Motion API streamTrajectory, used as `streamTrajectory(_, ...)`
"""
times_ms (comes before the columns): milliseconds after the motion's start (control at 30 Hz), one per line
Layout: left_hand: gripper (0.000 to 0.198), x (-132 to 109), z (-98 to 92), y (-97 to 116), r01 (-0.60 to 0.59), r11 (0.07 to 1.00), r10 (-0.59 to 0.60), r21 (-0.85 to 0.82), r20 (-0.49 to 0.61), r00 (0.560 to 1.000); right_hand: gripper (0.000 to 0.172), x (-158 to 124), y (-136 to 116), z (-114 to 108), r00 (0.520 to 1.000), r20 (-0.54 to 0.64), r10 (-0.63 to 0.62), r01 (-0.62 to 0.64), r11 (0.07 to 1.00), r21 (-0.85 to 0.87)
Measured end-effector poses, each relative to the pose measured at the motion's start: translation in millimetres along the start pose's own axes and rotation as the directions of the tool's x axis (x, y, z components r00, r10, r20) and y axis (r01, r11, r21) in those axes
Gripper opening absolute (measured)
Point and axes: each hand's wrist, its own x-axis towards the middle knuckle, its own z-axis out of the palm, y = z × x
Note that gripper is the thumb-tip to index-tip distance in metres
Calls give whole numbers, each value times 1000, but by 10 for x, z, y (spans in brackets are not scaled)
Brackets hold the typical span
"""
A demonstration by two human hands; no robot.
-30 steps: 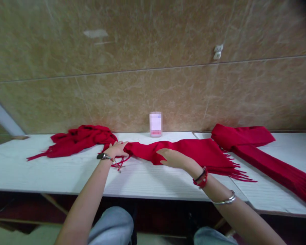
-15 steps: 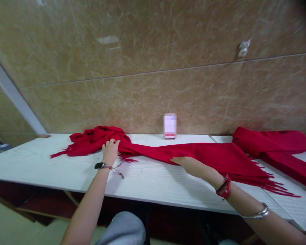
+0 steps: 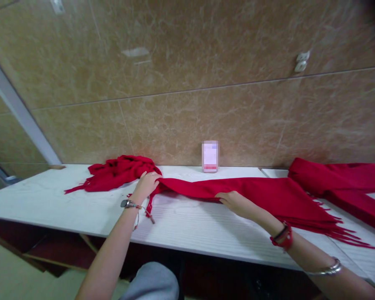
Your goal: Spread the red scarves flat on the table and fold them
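Observation:
A long red scarf (image 3: 256,193) with a fringe stretches across the white tabletop, narrow at the left and fanned out wide at the right. My left hand (image 3: 147,184) is closed on its left end, where a few fringe strands hang down toward me. Along the front edge near the middle, my right hand (image 3: 236,202) pinches the cloth, thumb and fingertips partly hidden. Just behind my left hand lies a crumpled red scarf (image 3: 115,173), its fringe pointing left.
Another red scarf (image 3: 334,177) lies folded at the right. A phone-like object (image 3: 210,157) with a blurred screen stands against the marbled wall (image 3: 181,121). The white table (image 3: 187,233) has its front edge close to my knee, with dark shelves (image 3: 59,250) below.
My left hand has moved slightly right with the scarf's end, and the fringe there now hangs down. My right hand's fingers have curled onto the front edge. The view has shifted a little.

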Motion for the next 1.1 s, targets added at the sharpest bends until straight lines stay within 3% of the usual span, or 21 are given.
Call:
streamTrajectory(100, 27, -13, -226, -1, -52, 999, 49, -17, -115, 992, 27, -20, 43, -114, 998, 7, 67, -68, 981, 181)
streamTrajectory(200, 30, -73, -282, 114, -170, 982, 171, -83, 2, 985, 25, -34, 67, -151, 997, -8, 70, -66, 964, 256)
streamTrajectory(333, 54, -130, -27, 453, -296, 943, 319, -150, 161, 934, 28, -3, -9, -92, 999, 8, 46, -47, 986, 158)
streamTrajectory(467, 44, -70, 173, 777, -343, 937, 348, -70, 100, 932, 29, 92, -159, -82, 998, 30, 50, -50, 999, -2)
streamTrajectory(667, 22, 2, 90, 939, -283, 955, 289, -82, 65, 955, 21, 192, -156, -191, 981, -82, 175, -172, 984, 34)
streamTrajectory(800, 52, -32, 63, 1205, -225, 959, 222, -173, -33, 974, 20, 175, -83, -187, 967, -135, 215, -199, 972, 123)
streamTrajectory(867, 57, -10, 87, 1408, -183, 968, 176, -169, -51, 983, 20, 171, -89, -182, 970, -134, 203, -185, 974, 135)
streamTrajectory(1000, 31, 132, 129, 1699, -105, 988, 97, -118, -72, 993, 19, 191, -154, -238, 971, -143, 192, -177, 978, 109)
streamTrajectory(1100, 16, 224, 112, 1731, -116, 989, 108, -91, -91, 990, 19, 198, -175, -315, 963, -169, 208, -199, 977, 71)
